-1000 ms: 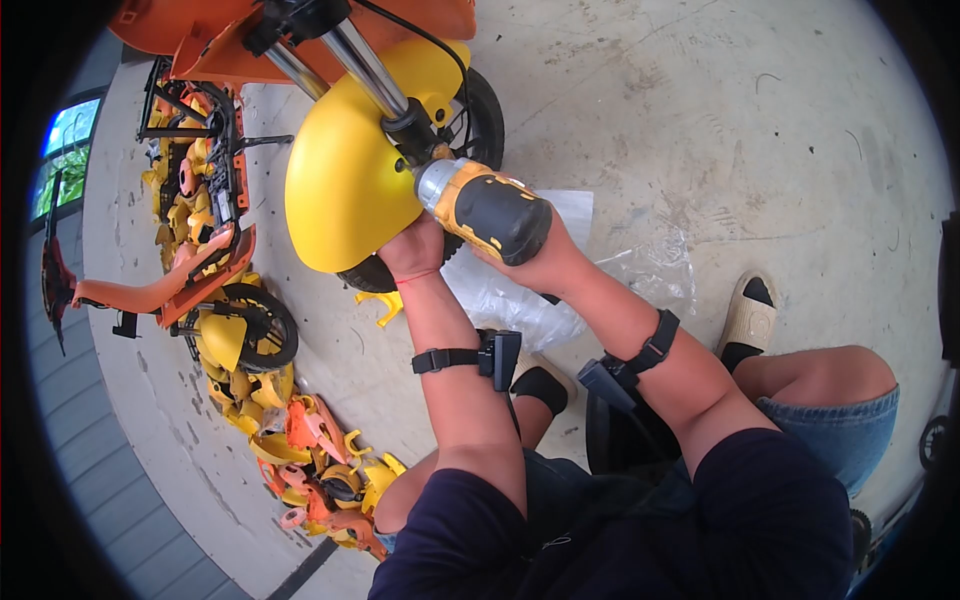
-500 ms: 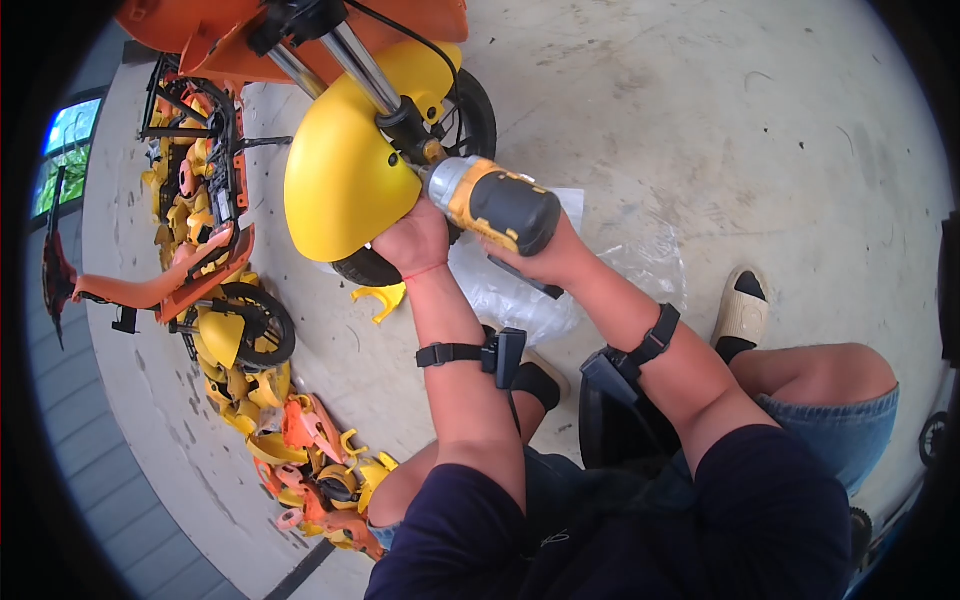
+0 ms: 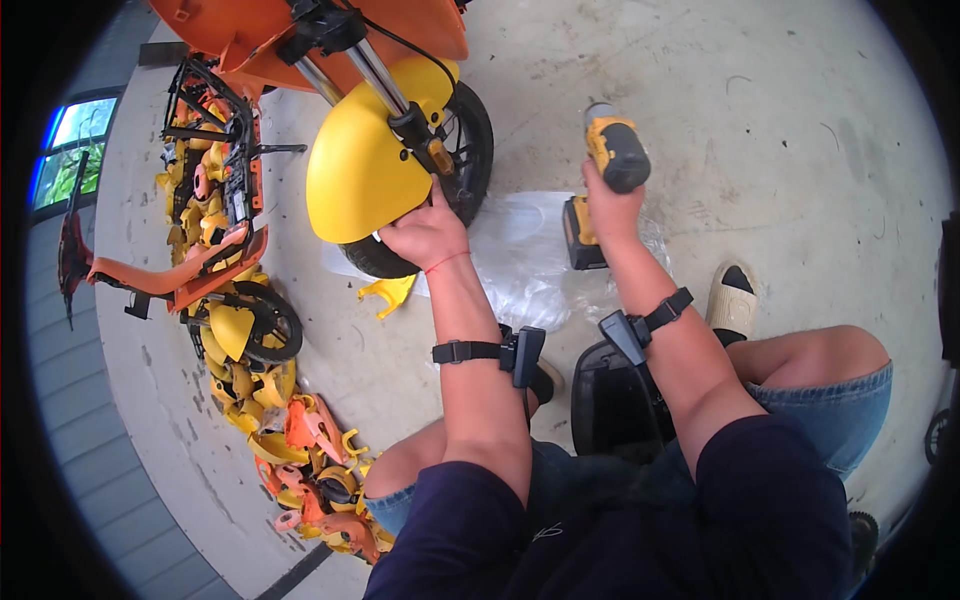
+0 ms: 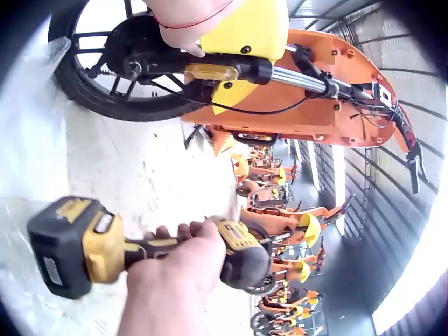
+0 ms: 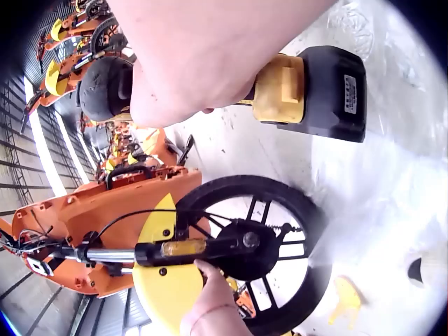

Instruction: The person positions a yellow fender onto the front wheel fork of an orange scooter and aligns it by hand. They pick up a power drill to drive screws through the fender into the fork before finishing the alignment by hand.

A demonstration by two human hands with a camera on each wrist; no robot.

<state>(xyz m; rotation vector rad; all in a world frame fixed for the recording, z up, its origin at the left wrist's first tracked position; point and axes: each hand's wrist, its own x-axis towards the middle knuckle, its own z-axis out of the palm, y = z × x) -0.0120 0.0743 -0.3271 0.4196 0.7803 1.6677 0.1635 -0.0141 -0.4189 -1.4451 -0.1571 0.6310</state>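
My left hand [image 3: 430,232] grips the lower edge of the yellow fender [image 3: 365,170], its thumb pointing up near the fork's amber reflector [image 3: 439,154]; its other fingers are mostly hidden behind the fender. The fender sits over the black front wheel [image 3: 478,150]. Off to the right, away from the wheel, my right hand [image 3: 614,208] holds the yellow-and-black power drill [image 3: 622,155] by its handle. In the left wrist view the drill's battery [image 4: 59,245] faces the plastic sheet. Dark bolts [image 5: 163,271] show on the fender in the right wrist view.
Clear plastic sheeting [image 3: 520,260] lies on the floor beside the wheel, near a loose yellow part [image 3: 388,293]. Orange body panels [image 3: 240,35] rise above the fork. At the left are another orange frame [image 3: 170,270] and piled yellow and orange parts [image 3: 310,450].
The drill has moved from beside the fork out to the right in my right hand. My left hand remains at the fender's lower edge, its thumb now pointing up.
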